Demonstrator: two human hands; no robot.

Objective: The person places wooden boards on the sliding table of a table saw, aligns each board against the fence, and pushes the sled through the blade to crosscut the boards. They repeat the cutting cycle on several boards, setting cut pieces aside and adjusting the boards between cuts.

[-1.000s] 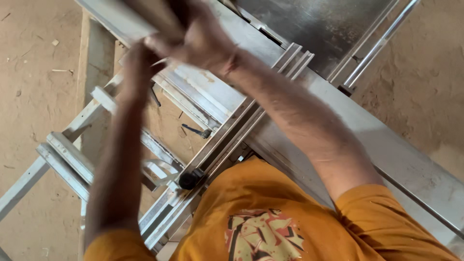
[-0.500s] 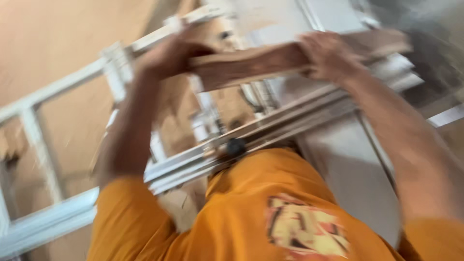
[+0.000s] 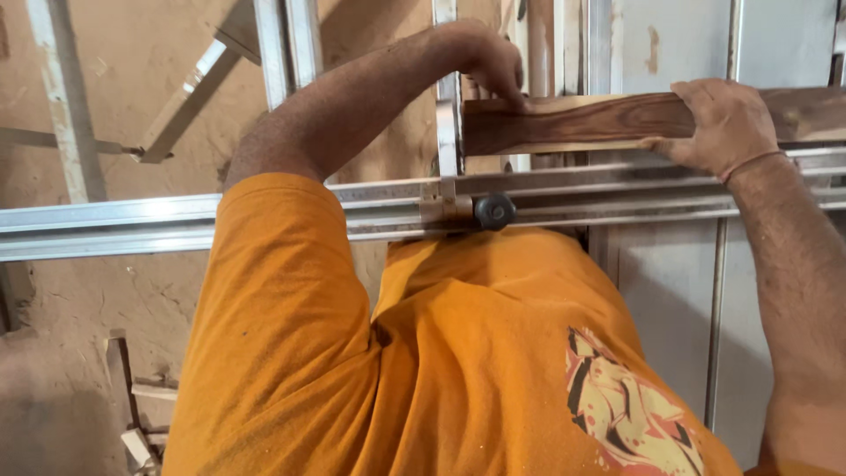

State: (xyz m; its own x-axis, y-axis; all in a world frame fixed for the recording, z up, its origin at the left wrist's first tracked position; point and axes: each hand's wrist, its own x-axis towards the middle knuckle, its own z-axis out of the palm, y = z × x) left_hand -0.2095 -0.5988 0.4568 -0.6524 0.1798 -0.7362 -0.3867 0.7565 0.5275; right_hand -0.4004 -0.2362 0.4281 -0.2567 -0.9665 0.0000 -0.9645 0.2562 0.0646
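A dark brown wooden board (image 3: 599, 122) lies along a metal rail fence (image 3: 617, 185) on a grey saw table (image 3: 670, 291). My left hand (image 3: 493, 62) grips the board's left end, fingers curled over its top edge. My right hand (image 3: 718, 123) clamps the board further right, palm on its face. A black knob (image 3: 494, 211) sits on the rail just below the board's left end. My orange shirt (image 3: 423, 353) fills the lower middle of the view.
An aluminium frame of bars (image 3: 291, 53) extends left over a sawdust-covered floor (image 3: 132, 97). Small wood offcuts (image 3: 141, 432) lie at the lower left. Thin metal guide rods (image 3: 716, 335) run down the table at right.
The view has swung and steadied. The board now lies level against the rail, with both hands lower and further right on it.
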